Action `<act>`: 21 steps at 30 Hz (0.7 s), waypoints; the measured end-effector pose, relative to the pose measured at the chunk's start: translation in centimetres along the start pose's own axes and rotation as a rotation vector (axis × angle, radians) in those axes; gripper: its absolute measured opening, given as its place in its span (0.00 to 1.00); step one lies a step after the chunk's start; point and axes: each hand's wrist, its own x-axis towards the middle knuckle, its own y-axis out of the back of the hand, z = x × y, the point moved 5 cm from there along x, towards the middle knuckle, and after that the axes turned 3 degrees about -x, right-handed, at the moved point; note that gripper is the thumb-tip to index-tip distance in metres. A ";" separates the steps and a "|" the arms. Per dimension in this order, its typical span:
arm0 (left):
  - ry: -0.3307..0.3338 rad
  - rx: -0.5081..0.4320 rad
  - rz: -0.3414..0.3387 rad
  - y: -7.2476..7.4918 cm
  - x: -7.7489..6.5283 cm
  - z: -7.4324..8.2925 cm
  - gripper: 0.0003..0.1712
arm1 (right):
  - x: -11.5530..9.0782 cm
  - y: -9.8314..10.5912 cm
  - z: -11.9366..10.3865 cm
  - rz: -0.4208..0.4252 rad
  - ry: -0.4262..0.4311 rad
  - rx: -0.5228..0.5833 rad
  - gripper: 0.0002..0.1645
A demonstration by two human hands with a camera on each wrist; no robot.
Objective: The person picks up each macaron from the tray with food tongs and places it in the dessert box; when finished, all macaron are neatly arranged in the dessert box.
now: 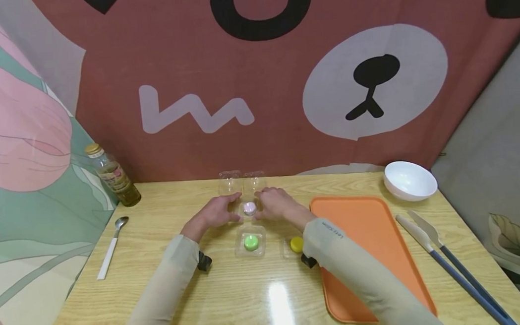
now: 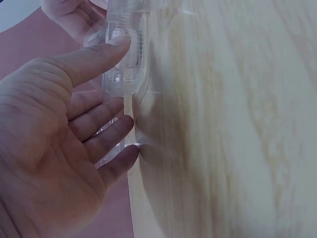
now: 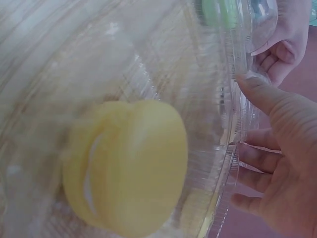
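In the head view a small clear plastic box [image 1: 248,220] holds a lilac macaron [image 1: 250,209]. My left hand [image 1: 216,211] grips its left side, thumb toward the front and index finger toward the back; the left wrist view shows that thumb [image 2: 106,54] along the ridged wall. On the other side my right hand [image 1: 278,203] holds the box the same way, its other fingers loosely bent. Just in front stands a clear box with a green macaron [image 1: 251,242]. A yellow macaron [image 1: 297,244] in another clear box sits by my right wrist, partly covered by the sleeve.
Two clear plastic pieces [image 1: 230,182] stand behind my hands at the wall. An orange tray [image 1: 359,256] lies under my right forearm. Right of it are tongs [image 1: 454,265] and a white bowl [image 1: 409,180]; on the left, a spoon [image 1: 112,248] and an oil bottle [image 1: 117,181].
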 end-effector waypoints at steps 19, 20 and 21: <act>-0.005 -0.044 0.001 0.0 -0.6 -0.5 0.50 | -3.0 1.6 4.7 0.010 0.021 0.158 0.49; -0.009 -0.044 0.007 0.2 -0.8 -0.5 0.50 | -3.4 1.8 5.3 0.010 0.015 0.175 0.49; -0.014 -0.046 0.017 0.4 -0.9 -0.6 0.50 | -3.8 1.9 5.9 0.013 0.012 0.192 0.49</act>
